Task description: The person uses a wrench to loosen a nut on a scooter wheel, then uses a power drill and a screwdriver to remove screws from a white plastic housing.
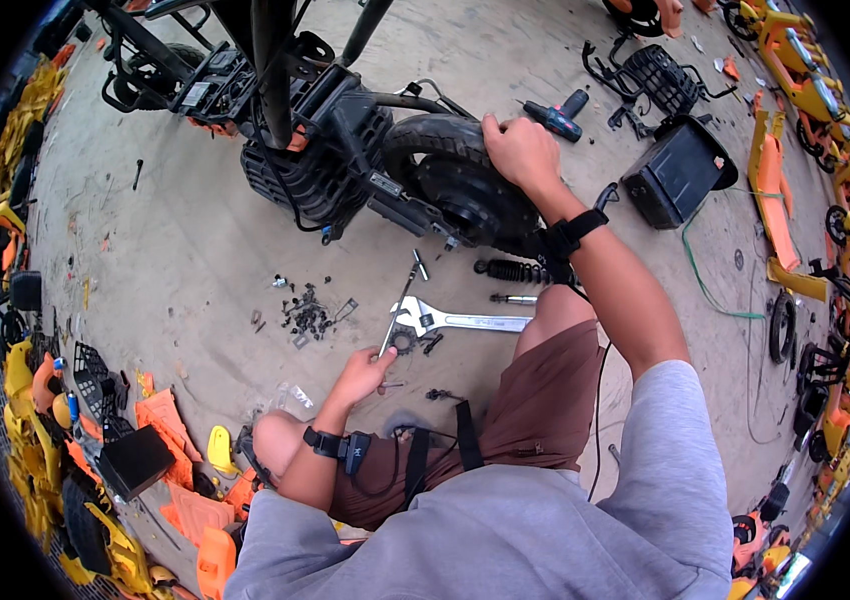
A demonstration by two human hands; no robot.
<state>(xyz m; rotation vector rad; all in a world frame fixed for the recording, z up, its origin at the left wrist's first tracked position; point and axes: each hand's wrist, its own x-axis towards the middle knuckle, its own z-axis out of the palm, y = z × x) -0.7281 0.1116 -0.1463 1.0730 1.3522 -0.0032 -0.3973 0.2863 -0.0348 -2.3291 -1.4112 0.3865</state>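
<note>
My left hand (360, 377) is closed around the end of a slim metal T-handle wrench (404, 299), whose short crossbar points away from me. My right hand (523, 155) grips the top of the black tyre (435, 135) on a scooter wheel, fingers curled over the tread. The wheel is joined to a dark, stripped scooter frame (345, 130). Below the wrench lies a large silver adjustable wrench (470, 321), with a dark toothed ring (403, 341) beside its jaw. A black coil shock absorber (515, 271) rests on the floor between the wheel and my knee.
Loose bolts and small parts (310, 315) are heaped left of the wrenches. A cordless drill (557, 116) lies beyond my right hand, near a black box (678, 172) and a black basket rack (660, 80). Orange and yellow body panels (180, 440) crowd both sides.
</note>
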